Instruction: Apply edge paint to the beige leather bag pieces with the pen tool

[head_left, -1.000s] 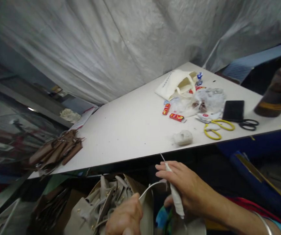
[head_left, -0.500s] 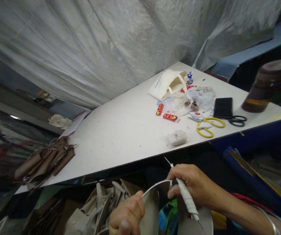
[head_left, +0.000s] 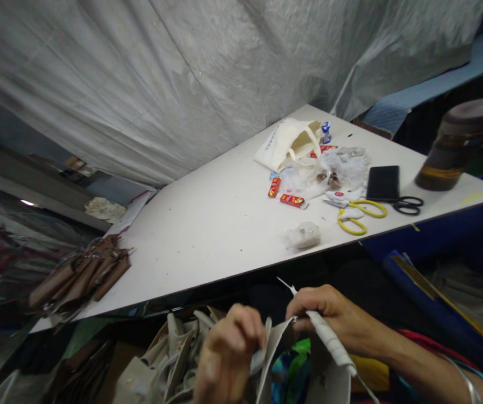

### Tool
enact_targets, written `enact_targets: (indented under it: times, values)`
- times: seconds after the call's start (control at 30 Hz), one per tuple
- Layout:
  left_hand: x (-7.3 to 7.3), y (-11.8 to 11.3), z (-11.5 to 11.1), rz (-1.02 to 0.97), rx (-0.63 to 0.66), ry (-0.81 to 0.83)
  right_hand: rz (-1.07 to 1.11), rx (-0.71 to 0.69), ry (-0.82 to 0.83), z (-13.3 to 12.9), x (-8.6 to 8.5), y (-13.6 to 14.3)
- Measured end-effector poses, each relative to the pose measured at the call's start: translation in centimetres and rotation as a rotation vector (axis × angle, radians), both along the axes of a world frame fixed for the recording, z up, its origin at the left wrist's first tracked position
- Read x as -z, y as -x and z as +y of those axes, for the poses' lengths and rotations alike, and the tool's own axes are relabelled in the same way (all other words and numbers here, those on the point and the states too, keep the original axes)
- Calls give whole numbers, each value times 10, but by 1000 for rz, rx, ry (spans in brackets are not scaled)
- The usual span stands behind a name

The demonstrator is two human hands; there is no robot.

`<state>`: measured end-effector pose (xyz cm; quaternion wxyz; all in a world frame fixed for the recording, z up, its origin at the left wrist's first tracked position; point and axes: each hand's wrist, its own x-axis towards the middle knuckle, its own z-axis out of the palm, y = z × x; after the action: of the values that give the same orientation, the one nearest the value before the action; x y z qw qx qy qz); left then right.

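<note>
My right hand (head_left: 321, 308) is closed around a slim tool wrapped in white tape (head_left: 331, 341), its thin pointed tip sticking out up and left. The fingertips touch the top edge of a light beige bag piece (head_left: 275, 342). To the left, my left hand (head_left: 228, 353) is raised beside the same piece, blurred, with its fingers curled; whether it holds anything is not clear. A blue and green patterned cloth (head_left: 291, 370) shows between the beige panels.
On the white table (head_left: 207, 224) are yellow-handled scissors (head_left: 353, 216), black-handled scissors, a black flat object (head_left: 383, 183), a dark bottle (head_left: 455, 146), a cloth bag (head_left: 285, 146), plastic wrapping and brown bags (head_left: 83, 272). More beige bags (head_left: 169, 359) stand below the edge.
My left hand has risen and turned, and the white strand stretched between my hands no longer shows. The beige piece now reaches up to my right fingertips. My right hand keeps the tool.
</note>
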<state>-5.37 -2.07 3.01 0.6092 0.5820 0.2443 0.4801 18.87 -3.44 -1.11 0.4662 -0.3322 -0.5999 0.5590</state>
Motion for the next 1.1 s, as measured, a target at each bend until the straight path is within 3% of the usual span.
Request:
enact_targets:
  times: [0.07,0.17,0.2,0.33,0.5,0.7,0.93,1.1]
  values:
    - [-3,-13,4,172,-16,111,-11,50,4,0,4,4]
    - [2,-30,13,450,196,222,-84,157,4,0,10,7]
    - [5,-35,16,519,213,229,-111,199,12,0,12,7]
    - [24,-55,25,693,34,202,-163,304,94,2,22,6]
    - [39,-68,33,590,-53,340,-164,277,162,9,32,0]
    - [57,-68,41,443,-88,512,-188,326,65,16,47,-10]
    - [82,-64,59,270,-119,685,-307,554,-48,33,66,-37]
    - [101,-62,79,141,-238,810,-426,723,68,51,71,-58]
